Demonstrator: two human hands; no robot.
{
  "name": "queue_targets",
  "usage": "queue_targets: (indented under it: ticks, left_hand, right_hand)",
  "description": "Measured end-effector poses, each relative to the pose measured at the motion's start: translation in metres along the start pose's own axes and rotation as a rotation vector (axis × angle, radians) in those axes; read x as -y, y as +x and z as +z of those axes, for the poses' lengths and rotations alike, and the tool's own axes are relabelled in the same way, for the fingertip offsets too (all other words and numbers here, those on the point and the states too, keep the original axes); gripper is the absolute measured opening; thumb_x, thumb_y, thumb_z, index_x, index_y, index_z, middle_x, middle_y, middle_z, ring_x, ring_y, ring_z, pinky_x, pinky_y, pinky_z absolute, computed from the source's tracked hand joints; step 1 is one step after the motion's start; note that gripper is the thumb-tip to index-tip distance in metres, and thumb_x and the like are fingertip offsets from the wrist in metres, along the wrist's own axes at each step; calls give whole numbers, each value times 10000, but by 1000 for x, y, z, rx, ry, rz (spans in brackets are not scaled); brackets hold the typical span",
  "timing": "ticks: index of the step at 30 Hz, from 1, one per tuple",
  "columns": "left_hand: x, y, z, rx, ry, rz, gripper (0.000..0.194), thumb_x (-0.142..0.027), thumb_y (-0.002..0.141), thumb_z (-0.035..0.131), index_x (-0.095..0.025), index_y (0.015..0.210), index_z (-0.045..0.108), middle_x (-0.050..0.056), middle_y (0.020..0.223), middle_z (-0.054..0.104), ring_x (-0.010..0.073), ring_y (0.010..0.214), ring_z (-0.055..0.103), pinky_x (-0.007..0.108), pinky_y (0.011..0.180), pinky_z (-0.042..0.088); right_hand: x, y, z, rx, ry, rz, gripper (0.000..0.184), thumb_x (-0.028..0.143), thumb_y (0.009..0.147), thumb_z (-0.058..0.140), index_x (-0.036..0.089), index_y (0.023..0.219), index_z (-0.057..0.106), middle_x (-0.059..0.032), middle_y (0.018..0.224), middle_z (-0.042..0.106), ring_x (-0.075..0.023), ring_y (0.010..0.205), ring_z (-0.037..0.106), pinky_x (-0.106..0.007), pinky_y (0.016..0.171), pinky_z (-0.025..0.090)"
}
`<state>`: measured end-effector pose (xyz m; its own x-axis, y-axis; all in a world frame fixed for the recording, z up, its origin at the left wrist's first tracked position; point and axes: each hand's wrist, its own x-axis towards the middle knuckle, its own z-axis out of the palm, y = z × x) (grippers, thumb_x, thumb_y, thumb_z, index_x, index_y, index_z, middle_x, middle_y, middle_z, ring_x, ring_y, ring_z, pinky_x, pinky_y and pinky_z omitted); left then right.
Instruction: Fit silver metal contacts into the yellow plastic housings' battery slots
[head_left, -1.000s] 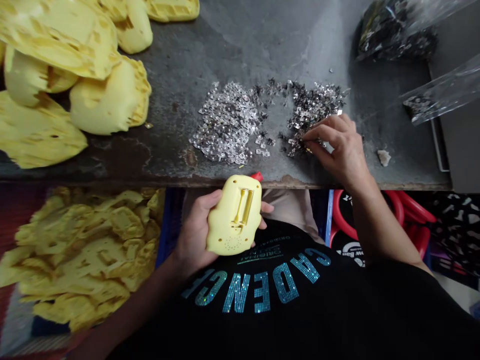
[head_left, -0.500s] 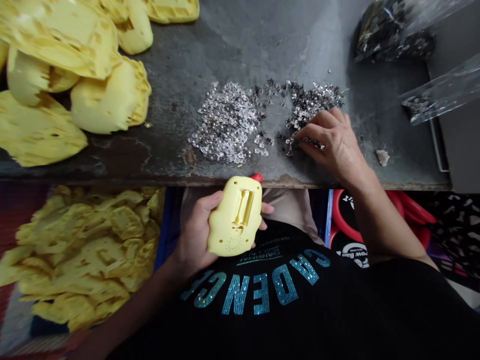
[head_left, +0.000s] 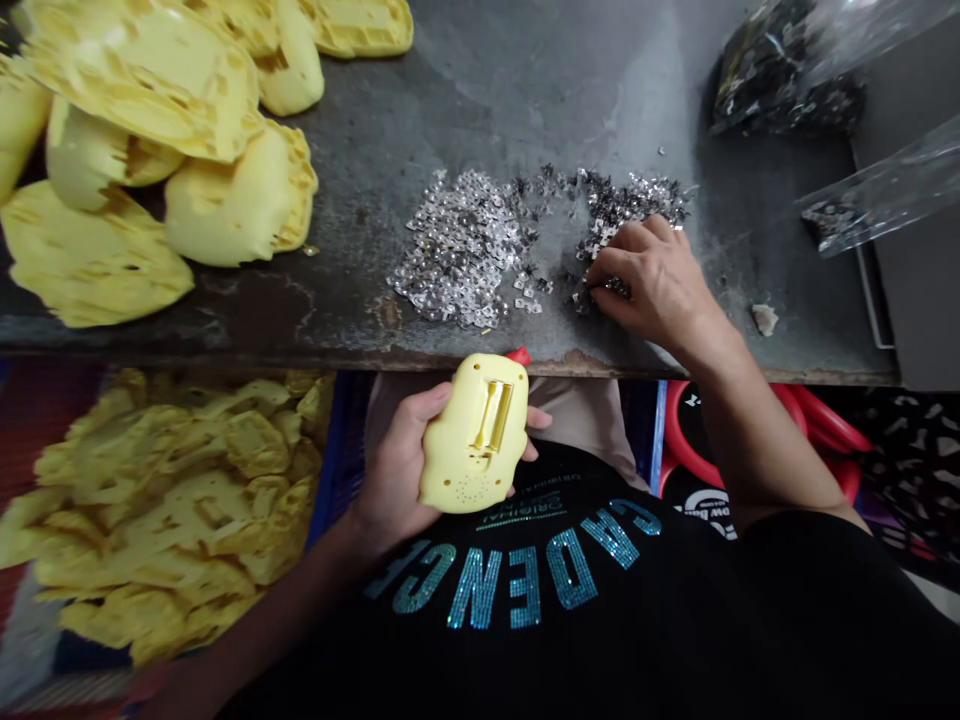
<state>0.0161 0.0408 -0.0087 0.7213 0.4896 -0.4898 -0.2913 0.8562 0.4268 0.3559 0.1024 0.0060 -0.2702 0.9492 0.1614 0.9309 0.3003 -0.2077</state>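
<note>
In my left hand (head_left: 401,465) lies a yellow plastic toy housing (head_left: 459,440), its back with a battery compartment and speaker holes turned up to me. A small red part (head_left: 519,355) sticks out at its top, by the table edge. My right hand (head_left: 652,280) rests at the right-hand pile of small metal contact plates (head_left: 637,198), thumb and fingertips pinched together. Whatever is between those fingertips is too small to make out. Left of it spreads a larger, brighter pile of metal contact plates (head_left: 465,245).
Yellow toy shells (head_left: 150,80) are heaped on the table's left. More yellow shells (head_left: 180,500) fill a container below the edge. Plastic bags of dark metal parts (head_left: 787,80) lie back right, near a whitish lump (head_left: 765,319). Red rings (head_left: 795,410) show below the table.
The view has shifted slightly, so the table's things appear a little further right. My right fingers have closed in somewhat at the pile; my left hand still holds the yellow housing.
</note>
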Motion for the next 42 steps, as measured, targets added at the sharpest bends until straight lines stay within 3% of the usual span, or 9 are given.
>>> queue_targets:
  ticks: [4,10,13,17,23,27,32,36,42]
  left_hand:
    - [1,0,1,-3,16,7,672,-620,1078,659,-156,1554,754,222,1316,887,347,986,895,385,679,755]
    - [2,-3,8,-66,31,12,659,-609,1073,670,-154,1542,758,225,1274,896,331,945,894,374,646,745]
    - [2,-4,8,-56,34,27,665,-607,1080,659,-152,1555,752,234,1279,893,338,946,895,377,647,747]
    - [1,-5,9,-47,42,38,722,-613,1087,632,-171,1655,685,212,1273,898,335,943,890,375,648,742]
    - [2,-3,15,-106,58,26,681,-621,1070,642,-173,1570,755,208,1265,902,350,923,893,372,638,737]
    - [2,-1,20,-130,82,-9,685,-655,1006,740,-165,1483,796,236,1284,892,371,928,891,391,629,741]
    - [1,1,27,-142,67,12,827,-671,960,804,-151,1597,726,255,1311,880,401,954,888,412,617,740]
    - [4,4,29,-77,-17,2,734,-612,997,813,-190,1590,719,226,1371,874,409,1046,902,485,733,776]
    - [12,9,23,158,-83,-20,624,-581,1044,810,-191,1526,742,165,1314,901,418,1087,907,506,815,772]
  right_hand:
    - [3,0,1,-22,-13,-9,76,249,1009,754,266,1067,801,-101,1182,744,-374,1231,639,-589,1084,519]
    - [5,10,1,55,64,-29,75,268,1039,760,260,1083,820,-102,1168,751,-357,1179,667,-578,1059,547]
    - [9,7,-8,-13,120,-56,123,280,1080,699,269,1083,821,-106,1145,772,-340,1136,682,-582,1068,561]
    - [19,-24,-24,-138,185,-72,157,328,1123,669,268,1063,801,-84,1038,763,-303,1040,694,-533,986,594]
    - [31,-82,-12,-80,91,9,165,343,1114,681,265,1018,790,-77,985,746,-311,998,653,-502,879,564]
    - [31,-94,2,-126,120,47,148,367,1115,706,270,1118,818,-82,1028,770,-314,1016,665,-497,896,562]
    - [27,-94,8,-221,217,32,123,313,1096,726,264,1093,838,-61,1001,779,-289,984,706,-465,898,575]
    - [37,-91,2,-258,300,3,118,326,1104,744,271,1064,841,-40,948,808,-269,910,740,-438,847,559]
    - [75,-82,-18,-229,520,-134,143,432,1132,751,313,1114,829,-30,1012,872,-271,899,807,-491,883,622]
